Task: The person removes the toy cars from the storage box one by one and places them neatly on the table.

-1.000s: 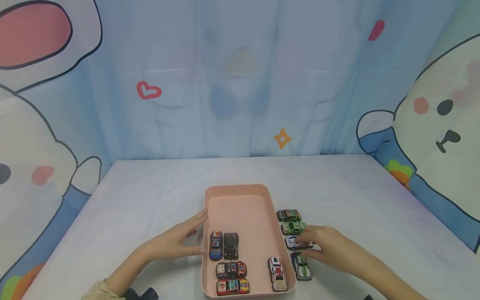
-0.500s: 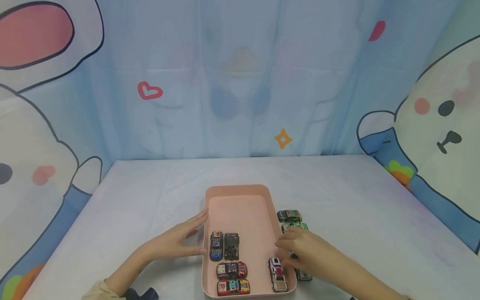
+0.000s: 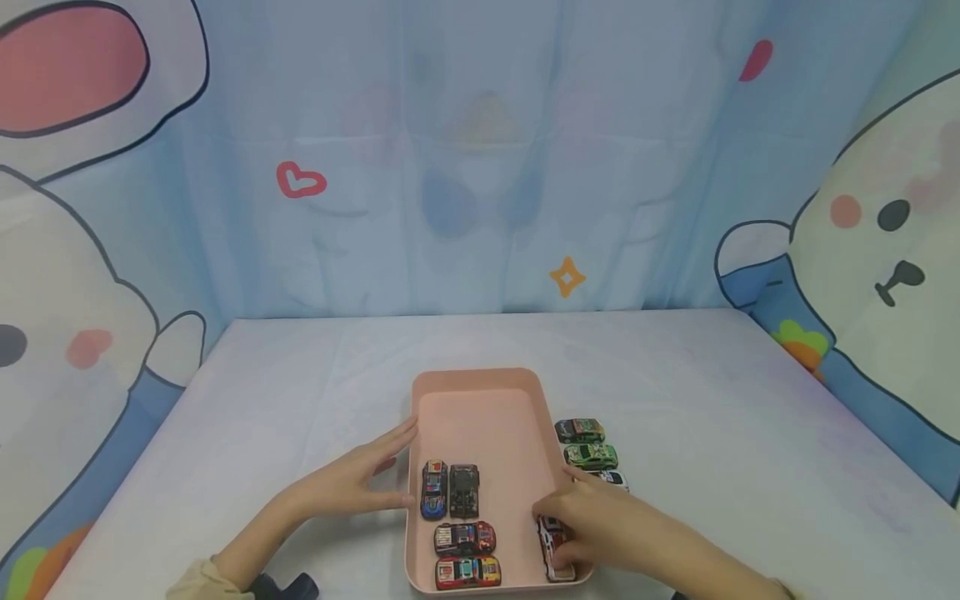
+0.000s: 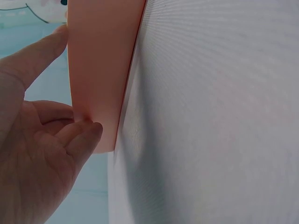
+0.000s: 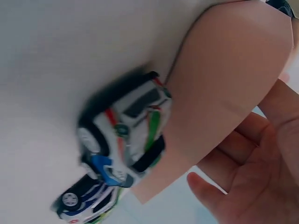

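A shallow pink tray [image 3: 480, 380] stands on the table. My left hand [image 3: 360, 479] rests against its left wall with fairly straight fingers; in the left wrist view, the thumb and fingers touch the pink wall. Over the tray's lower right corner, my right hand [image 3: 588, 517] pinches a white and red toy car [image 3: 552, 546] between thumb and fingers. The right wrist view shows those fingers behind the tray rim, the car hidden. Several toy cars sit at the tray's lower left, among them a red and yellow one [image 3: 467, 572] and a black one [image 3: 464, 492].
Right of the tray are a dark green car [image 3: 580, 431], a bright green car [image 3: 591, 456] and a white and blue car [image 3: 613, 478], partly covered by my right hand. A white and green car [image 5: 135, 126] stands close against the tray wall. A cartoon-printed curtain [image 3: 480, 167] hangs behind.
My right hand has left the white and blue car outside the tray and moved left and down onto the white and red car inside. My left hand has stayed put.
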Motion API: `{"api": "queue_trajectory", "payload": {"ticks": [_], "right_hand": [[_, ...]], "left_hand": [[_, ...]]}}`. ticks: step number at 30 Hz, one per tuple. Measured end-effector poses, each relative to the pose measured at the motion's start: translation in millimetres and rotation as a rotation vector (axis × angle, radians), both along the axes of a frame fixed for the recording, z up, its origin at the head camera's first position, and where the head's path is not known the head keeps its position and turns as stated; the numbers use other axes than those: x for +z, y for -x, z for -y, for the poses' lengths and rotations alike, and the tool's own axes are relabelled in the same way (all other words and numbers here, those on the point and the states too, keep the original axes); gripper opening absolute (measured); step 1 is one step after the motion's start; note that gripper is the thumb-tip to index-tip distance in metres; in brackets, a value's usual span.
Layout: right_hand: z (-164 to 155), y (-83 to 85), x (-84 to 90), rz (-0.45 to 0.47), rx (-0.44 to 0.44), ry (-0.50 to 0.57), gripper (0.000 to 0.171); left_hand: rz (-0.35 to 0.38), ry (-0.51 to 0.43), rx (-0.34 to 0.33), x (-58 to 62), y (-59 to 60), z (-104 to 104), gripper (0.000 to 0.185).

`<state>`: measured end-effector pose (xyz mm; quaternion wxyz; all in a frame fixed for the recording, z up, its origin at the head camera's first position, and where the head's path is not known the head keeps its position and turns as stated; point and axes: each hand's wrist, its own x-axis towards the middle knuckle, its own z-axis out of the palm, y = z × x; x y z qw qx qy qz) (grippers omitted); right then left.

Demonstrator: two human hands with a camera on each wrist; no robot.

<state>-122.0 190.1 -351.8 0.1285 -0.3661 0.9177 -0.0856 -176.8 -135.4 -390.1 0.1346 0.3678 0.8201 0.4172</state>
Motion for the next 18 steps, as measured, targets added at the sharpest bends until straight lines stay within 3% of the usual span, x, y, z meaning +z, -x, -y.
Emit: {"api": "queue_trajectory", "payload": {"ticks": [7,18], "right_hand": [[3.3,1.0,0.2,-0.013,-0.012,-0.028,0.041],[-0.9,-6.5,-4.6,-0.039,-0.009,0.104,0.040]], "left_hand": [[0.002,0.003,0.006,0.8,-0.4,-0.1,0.091],[-0.012,0.003,-0.007,0.7,0.0,0.0,0.090]]}}
